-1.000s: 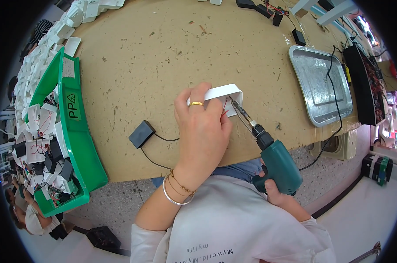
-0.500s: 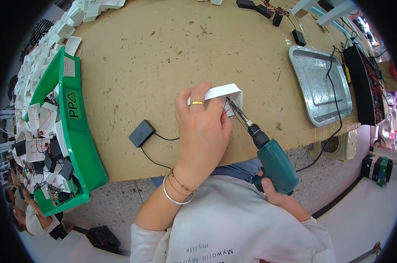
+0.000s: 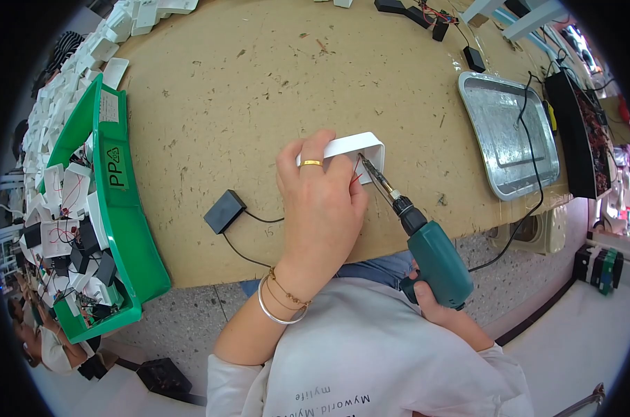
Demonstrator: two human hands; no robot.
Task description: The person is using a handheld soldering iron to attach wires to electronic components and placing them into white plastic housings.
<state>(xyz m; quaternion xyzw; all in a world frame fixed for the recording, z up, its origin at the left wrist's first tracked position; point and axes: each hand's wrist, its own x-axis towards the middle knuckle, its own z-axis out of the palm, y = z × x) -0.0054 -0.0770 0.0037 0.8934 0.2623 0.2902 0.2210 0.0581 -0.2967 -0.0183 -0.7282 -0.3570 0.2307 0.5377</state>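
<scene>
Over the middle of the table, my left hand (image 3: 323, 201) grips a small white plastic housing (image 3: 356, 144), its open side facing right. A thin red wire (image 3: 357, 178) shows inside it. My right hand (image 3: 433, 306) is wrapped around the handle of a teal soldering gun (image 3: 440, 264). The gun's metal tip reaches into the housing next to my left fingers; the exact contact spot is too small to make out. Left of my wrist lies a small black box (image 3: 225, 212), with thin black leads running under my left hand.
A green bin (image 3: 131, 236) full of white housings and wired black parts stands at left, beside piled white housings (image 3: 106, 48). At right are a metal tray (image 3: 499, 132), a black cord (image 3: 534, 160) across it, and a black box of small reddish parts (image 3: 572, 132).
</scene>
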